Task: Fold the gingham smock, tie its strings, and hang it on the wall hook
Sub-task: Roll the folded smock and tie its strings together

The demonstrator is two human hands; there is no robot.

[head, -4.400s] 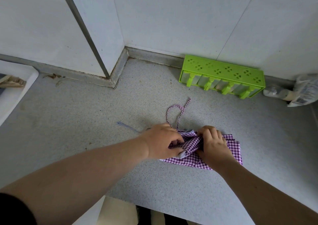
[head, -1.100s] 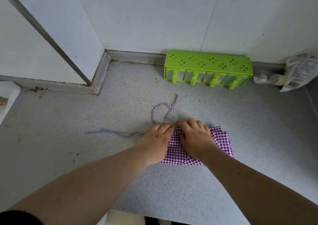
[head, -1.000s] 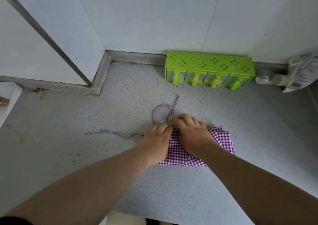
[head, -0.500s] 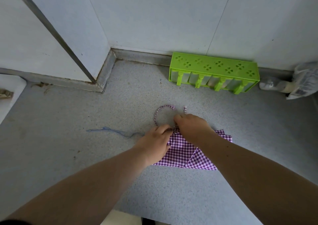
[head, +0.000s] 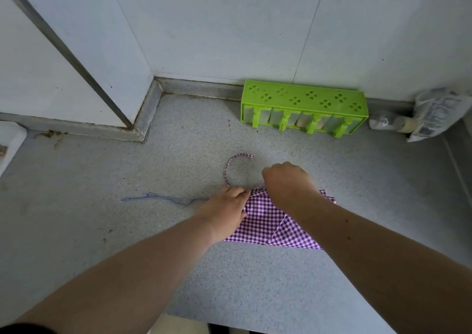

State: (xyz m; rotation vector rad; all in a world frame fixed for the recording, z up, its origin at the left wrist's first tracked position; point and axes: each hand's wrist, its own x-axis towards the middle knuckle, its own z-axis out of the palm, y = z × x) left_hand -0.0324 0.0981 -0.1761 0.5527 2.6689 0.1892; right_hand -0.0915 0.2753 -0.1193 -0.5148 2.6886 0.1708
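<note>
White wall panels (head: 229, 27) rise behind a speckled grey counter (head: 127, 231), meeting it along a grey upstand that steps around an inside corner at left, where a dark metal strip (head: 63, 50) runs diagonally down one panel. A pale, rounded white edge (head: 11, 139) shows at the counter's far left. Against the back wall lies a bright green plastic rack (head: 304, 98) with clover-shaped cut-outs and translucent compartments along its front; just to its right, in the corner, sits a crumpled printed plastic bag (head: 439, 114) beside what looks like a small bottle. My bare forearms reach in from the bottom of the view to the middle of the counter, where the folded purple-and-white gingham smock (head: 265, 221) lies flat, its layers overlapping in angled edges. My left hand (head: 224, 208) rests on the smock's left edge, fingers curled and pinching the cloth at its upper corner. My right hand (head: 286, 180) is bunched at the smock's top edge, fingers curled downward; they appear to grip the cloth or a string there, though the knuckles hide exactly what. A gingham string (head: 231, 167) curves in an open loop on the counter just beyond my two hands, and a thinner bluish string (head: 158, 197) trails away flat to the left.
</note>
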